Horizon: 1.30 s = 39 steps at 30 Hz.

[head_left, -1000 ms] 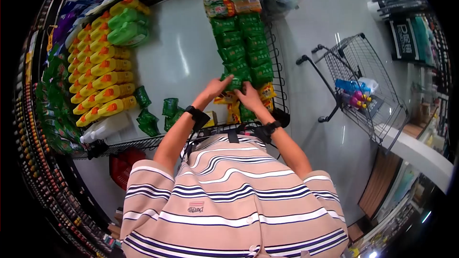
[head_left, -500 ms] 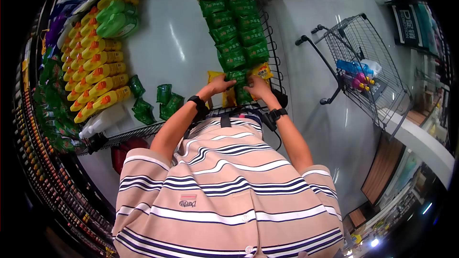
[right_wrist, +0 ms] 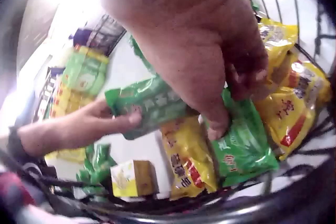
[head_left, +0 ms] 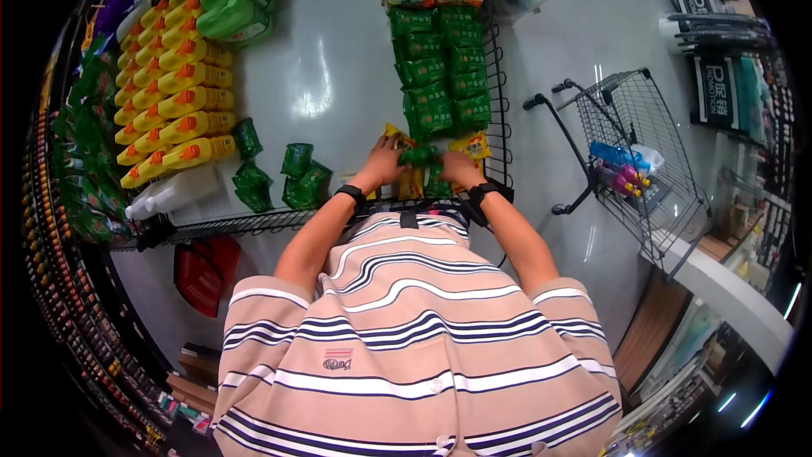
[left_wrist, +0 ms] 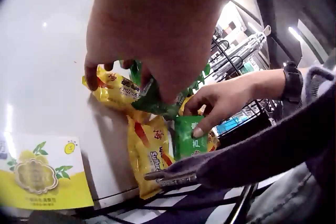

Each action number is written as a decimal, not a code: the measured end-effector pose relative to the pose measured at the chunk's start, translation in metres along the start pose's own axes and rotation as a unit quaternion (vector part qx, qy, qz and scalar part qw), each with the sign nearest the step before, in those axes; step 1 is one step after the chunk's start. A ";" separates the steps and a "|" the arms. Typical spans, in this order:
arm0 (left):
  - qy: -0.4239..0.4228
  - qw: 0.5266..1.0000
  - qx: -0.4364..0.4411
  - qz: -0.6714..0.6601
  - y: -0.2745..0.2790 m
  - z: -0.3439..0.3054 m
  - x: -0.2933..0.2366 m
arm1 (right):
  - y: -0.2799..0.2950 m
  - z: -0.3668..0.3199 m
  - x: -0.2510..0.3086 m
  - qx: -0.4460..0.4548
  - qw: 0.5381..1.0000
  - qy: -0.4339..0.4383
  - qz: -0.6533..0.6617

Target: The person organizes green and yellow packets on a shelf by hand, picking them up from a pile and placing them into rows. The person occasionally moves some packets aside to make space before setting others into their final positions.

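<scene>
In the head view both hands work at the near end of a double row of green soap packets [head_left: 429, 107]. My left hand [head_left: 386, 161] grips a green soap packet [right_wrist: 152, 103], its thumb lying over the wrapper in the right wrist view. Close on its right, my right hand [head_left: 461, 171] pinches another green soap packet [right_wrist: 244, 148], which lies low near the wire edge. Yellow sulfur soap packets [left_wrist: 149, 148] lie around and between the two green ones. One more yellow packet [left_wrist: 116, 90] is beneath the left fingers.
A yellow-and-white box [right_wrist: 131, 178] stands by the front wire edge. Loose green packets [head_left: 304, 178] lie left of it, beside rows of yellow bottles [head_left: 190, 101]. Wire fencing [head_left: 499, 101] borders the right side. A shopping cart [head_left: 647, 152] stands beyond it.
Both hands have come back from the green row toward the front edge. Yellow packets there are now more exposed. The left hand's green packet has turned between the hands.
</scene>
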<state>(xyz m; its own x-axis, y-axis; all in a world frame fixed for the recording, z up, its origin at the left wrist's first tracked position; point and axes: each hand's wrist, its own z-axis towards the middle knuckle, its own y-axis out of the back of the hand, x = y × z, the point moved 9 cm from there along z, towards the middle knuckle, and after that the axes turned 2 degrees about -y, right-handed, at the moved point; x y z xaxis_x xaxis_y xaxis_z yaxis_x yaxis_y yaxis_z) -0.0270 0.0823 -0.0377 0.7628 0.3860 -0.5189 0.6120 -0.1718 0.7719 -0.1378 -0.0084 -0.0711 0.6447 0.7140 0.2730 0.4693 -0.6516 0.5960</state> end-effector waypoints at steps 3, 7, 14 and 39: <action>-0.047 0.999 0.022 0.015 0.002 0.003 -0.010 | 0.005 0.000 -0.021 -0.025 0.999 -0.006 0.047; -0.029 0.998 0.032 0.034 -0.008 0.011 -0.011 | 0.001 0.006 -0.053 0.006 0.991 -0.073 0.110; -0.045 0.997 0.068 0.017 -0.005 0.016 -0.011 | 0.008 0.012 -0.067 -0.094 0.967 -0.028 0.236; 0.123 0.866 -0.080 -0.478 0.109 0.123 0.018 | 0.296 0.086 -0.055 -0.341 0.825 -0.110 0.437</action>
<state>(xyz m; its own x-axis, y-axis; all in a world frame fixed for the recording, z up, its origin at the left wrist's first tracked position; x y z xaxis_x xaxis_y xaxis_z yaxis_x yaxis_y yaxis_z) 0.0793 -0.0408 -0.0085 -0.1558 0.4682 -0.8698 0.8878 0.4523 0.0845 0.0176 -0.2625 0.0259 0.6859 -0.0657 0.7247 -0.6335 -0.5441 0.5502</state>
